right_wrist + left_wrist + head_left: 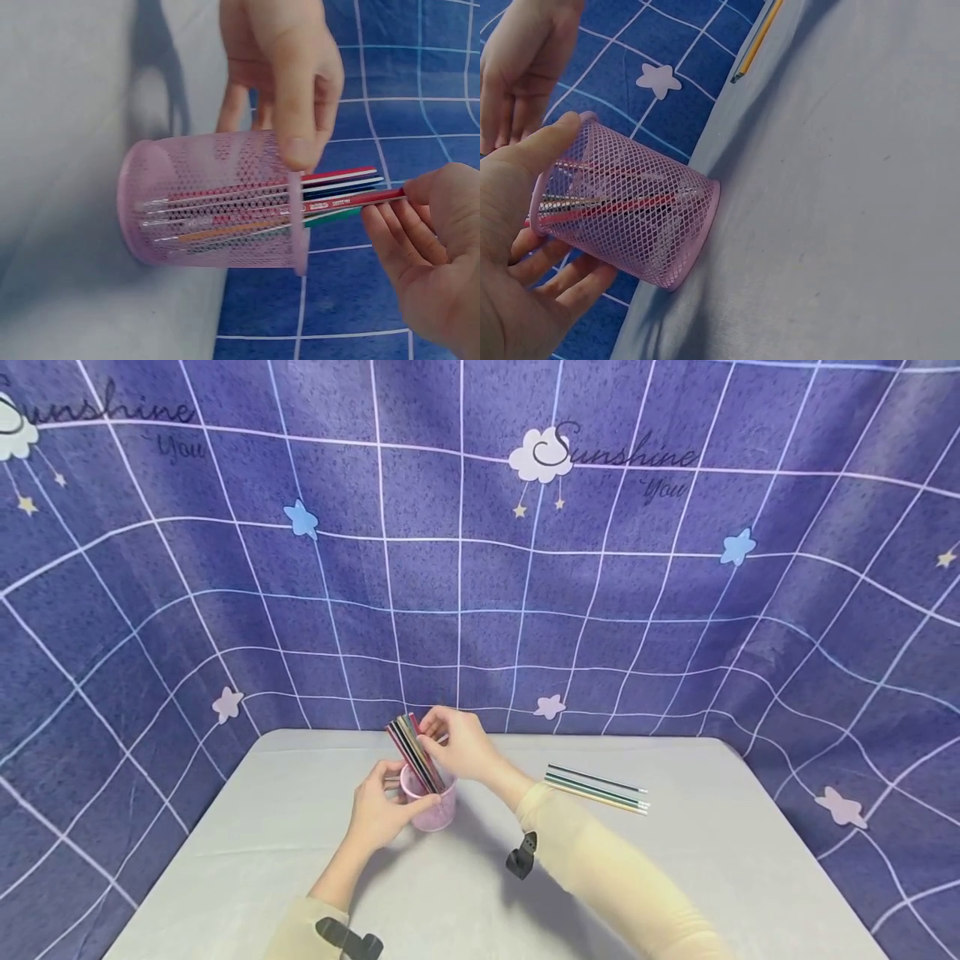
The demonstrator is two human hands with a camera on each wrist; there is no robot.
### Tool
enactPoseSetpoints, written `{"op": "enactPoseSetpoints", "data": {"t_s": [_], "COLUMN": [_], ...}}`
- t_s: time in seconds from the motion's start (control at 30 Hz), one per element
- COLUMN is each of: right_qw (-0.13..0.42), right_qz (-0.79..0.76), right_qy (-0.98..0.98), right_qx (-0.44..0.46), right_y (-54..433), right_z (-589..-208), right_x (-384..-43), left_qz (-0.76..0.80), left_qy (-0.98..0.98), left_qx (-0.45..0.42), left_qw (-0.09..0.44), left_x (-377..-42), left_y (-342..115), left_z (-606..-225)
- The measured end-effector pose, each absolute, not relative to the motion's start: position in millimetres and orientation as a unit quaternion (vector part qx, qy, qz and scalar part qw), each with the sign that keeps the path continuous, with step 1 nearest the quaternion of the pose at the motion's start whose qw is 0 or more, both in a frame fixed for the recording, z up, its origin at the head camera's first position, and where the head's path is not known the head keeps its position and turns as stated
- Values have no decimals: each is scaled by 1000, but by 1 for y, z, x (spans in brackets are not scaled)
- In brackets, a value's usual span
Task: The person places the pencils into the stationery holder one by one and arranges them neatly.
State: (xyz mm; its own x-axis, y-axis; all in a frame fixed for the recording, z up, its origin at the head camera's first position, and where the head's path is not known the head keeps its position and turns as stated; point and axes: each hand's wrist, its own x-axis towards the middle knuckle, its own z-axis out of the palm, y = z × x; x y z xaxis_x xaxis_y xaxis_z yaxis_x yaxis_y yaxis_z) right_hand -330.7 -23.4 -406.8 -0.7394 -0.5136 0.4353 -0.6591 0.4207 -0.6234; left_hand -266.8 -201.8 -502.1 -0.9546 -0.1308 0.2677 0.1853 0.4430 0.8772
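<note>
A pink mesh pencil cup [435,818] stands upright on the table, with several pencils [411,750] leaning in it, red, black, green and tan among them. My left hand [377,810] holds the cup near its rim, thumb on one side and fingers round the other. At the top of the bundle my right hand [463,745] pinches the end of a red pencil [352,201] between thumb and forefinger. The lower part of that pencil is inside the cup, seen through the mesh in the right wrist view.
Several more pencils [596,792], dark, green and yellow, lie on the table to the right of the cup. The table has a pale cloth [247,827] over it. A blue-purple grid-patterned curtain [465,568] hangs behind and at both sides.
</note>
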Motion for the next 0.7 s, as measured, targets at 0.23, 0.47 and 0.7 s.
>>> {"op": "enactPoseSetpoints", "data": {"t_s": [0.23,0.47,0.7], "right_qw": [105,106,121], "right_qz": [379,369,358], "right_qy": [-852,-853,-855], "right_qx": [345,353,356], "right_y": [-29,-34,-35], "right_z": [-416,-421,-423], "right_x": [-336,-339,-338], "left_qz": [-537,-533,-523], "left_qy": [-830,-832,-837], "left_qx": [-19,-16,-17], "left_qw": [151,154,159], "left_x": [-265,-263,-262], "left_y": [-202,-203,-200], "left_z": [-503,-504,-499]}}
